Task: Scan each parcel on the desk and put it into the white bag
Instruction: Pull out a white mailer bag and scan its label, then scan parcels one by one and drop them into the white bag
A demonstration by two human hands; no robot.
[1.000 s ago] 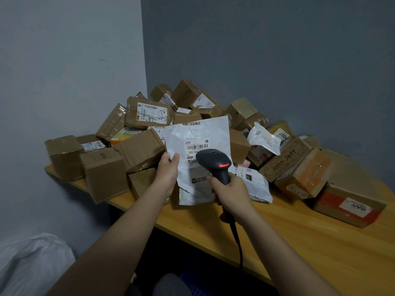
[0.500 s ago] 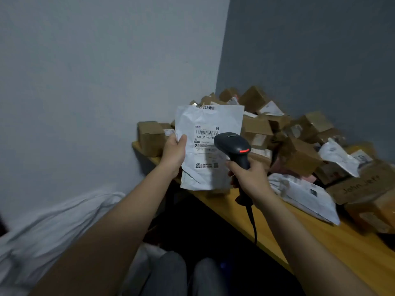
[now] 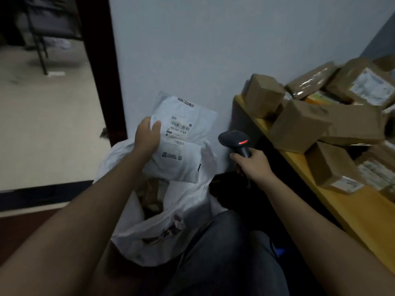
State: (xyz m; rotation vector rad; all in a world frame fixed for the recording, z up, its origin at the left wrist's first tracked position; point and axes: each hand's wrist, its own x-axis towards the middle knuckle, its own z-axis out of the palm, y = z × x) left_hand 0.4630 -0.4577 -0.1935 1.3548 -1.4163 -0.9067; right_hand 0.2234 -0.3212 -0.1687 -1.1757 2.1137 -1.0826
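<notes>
Head view shows the left hand (image 3: pixel 147 137), pinching the white poly mailer (image 3: pixel 183 144), now swung from in front of the desk (image 3: pixel 352 212) to above the open white bag (image 3: pixel 162 231), so the scan looks done and dropping remains, while the right hand (image 3: pixel 254 165) grips the barcode scanner (image 3: pixel 235 141).

A single wide-angle view is given from a camera worn on the head, aimed forward and steeply down. Both forearms are seen reaching away from the lens, with the lap close below. The white bag (image 3: pixel 171 221) is framed near the centre, the worktop (image 3: pixel 350 208) edge runs along the right, and a wall is faced closely ahead. A doorway is seen far left.
</notes>
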